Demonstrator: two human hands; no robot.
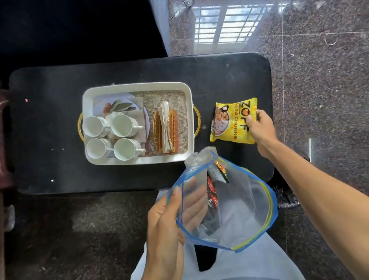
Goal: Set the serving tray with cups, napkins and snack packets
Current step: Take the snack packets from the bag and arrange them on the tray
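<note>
We count four white ceramic cups (123, 125), standing two by two in the left half of the white rectangular tray (133, 84) with two gold handles. One wooden holder of folded paper napkins (166, 128) stands in its right half. One yellow snack packet (228, 121) lies on the black table (54, 111) just right of the tray; our right hand (262, 129) pinches its right edge, thumb on top. Our left hand (165, 226) grips the blue-sealed rim of one clear zip bag (238, 215); two dark packets (212, 195) show inside.
</note>
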